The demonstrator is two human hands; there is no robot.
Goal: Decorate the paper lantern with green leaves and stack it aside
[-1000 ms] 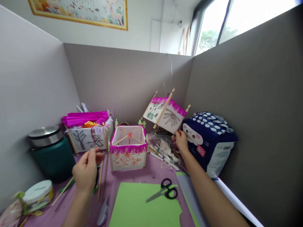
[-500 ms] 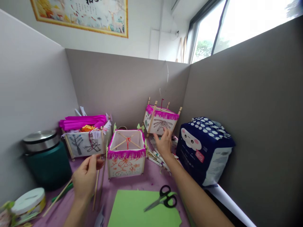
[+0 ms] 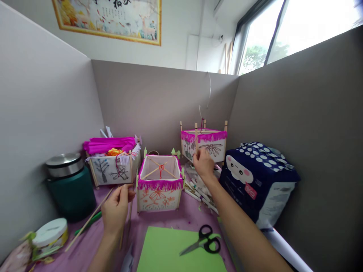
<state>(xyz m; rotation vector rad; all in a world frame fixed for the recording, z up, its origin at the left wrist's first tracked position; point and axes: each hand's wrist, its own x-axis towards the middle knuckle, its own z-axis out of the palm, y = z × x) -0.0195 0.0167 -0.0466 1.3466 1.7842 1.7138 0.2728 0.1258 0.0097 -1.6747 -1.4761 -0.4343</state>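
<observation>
A box lantern with pink fringe and dark flower drawings hangs level at the back right, a thin wire above it. My right hand touches its front corner post, fingers closed around the lower end. My left hand is held over the table, thumb and fingers pressed together; what they hold, if anything, is too small to tell. Between the hands stands a second lantern with orange flowers, pink fringe and crossed sticks on top. Black scissors lie on green paper in front.
A third lantern holding pink paper stands at the back left, near a green thermos and a white-lidded tub. Markers lie beside a blue package on the right. Grey panels enclose the table.
The back right lantern has gone from tilted to nearly level and turned a little. My right hand has closed on its corner post. The whole view has shifted slightly.
</observation>
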